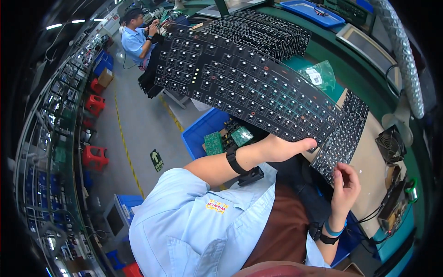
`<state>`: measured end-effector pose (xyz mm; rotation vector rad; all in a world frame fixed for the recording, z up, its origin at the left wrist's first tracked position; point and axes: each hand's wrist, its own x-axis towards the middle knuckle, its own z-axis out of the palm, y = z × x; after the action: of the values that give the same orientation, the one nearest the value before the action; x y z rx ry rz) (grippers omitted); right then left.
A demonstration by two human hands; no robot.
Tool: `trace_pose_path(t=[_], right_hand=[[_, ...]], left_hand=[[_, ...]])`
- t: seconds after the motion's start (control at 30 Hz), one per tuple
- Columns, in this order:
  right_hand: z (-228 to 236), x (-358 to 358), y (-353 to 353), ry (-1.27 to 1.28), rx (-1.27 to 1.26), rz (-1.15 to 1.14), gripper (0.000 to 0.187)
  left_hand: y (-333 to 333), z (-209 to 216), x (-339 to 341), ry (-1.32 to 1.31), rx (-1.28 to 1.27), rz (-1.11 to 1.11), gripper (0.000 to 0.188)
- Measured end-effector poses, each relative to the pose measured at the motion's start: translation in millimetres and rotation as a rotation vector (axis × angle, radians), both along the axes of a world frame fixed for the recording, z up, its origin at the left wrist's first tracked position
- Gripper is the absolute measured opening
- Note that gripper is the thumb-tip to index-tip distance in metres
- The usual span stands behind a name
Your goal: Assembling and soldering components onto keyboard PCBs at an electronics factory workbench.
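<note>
1. While the left hand (295, 148) grasps a long, black, rectangular keyboard circuit board (249, 83) by its near right end, thumb over the top face, the board slants in the air, in view above the bin and the bench edge.
2. Beside the bench, an open blue plastic bin (205, 123) holds green rectangular circuit boards (213, 143) and smaller dark parts; the left forearm hides some of its contents.
3. At the far side of the bench, a shallow bright-blue plastic tray (302, 9) carries a few small items, too small to identify.
4. A clear plastic bag with a white label (326, 78) lies on the bench; what it contains, I cannot tell.
5. Curled, with thumb and fingertips close together, the right hand (346, 187) is just beside a second black keyboard circuit board (353, 117) on the beige flat panel (376, 171); whether it touches or pinches anything, I cannot tell.
6. Behind the raised board, many black boards (281, 34) are ranked close together in a row.
</note>
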<state>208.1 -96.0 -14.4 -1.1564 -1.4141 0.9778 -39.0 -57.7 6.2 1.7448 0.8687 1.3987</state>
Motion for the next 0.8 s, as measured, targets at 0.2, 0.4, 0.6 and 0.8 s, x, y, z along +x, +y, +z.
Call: trace_pose_path(t=[0.2,0.4,0.6,0.8], right_hand=[[-11.4,10.4,-23.2,-0.210,0.033,-0.174,0.012],[-20.5,30.3,35.3,-0.131,0.044,-0.174,0.016],[-53.8,74.3,35.8,-0.043,-0.011,-0.364,0.019],[-72.0,86.4,35.0,-0.004,-0.077,-0.427,0.020]], left_hand=[[8.8,-15.7,10.1,0.108,-0.028,-0.094,0.037],[40.3,-37.6,8.8,0.019,-0.197,0.042,0.023],[54.9,-58.2,10.6,0.012,-0.182,0.061,0.033],[52.7,-49.6,19.2,-0.052,-0.182,0.035,0.040]])
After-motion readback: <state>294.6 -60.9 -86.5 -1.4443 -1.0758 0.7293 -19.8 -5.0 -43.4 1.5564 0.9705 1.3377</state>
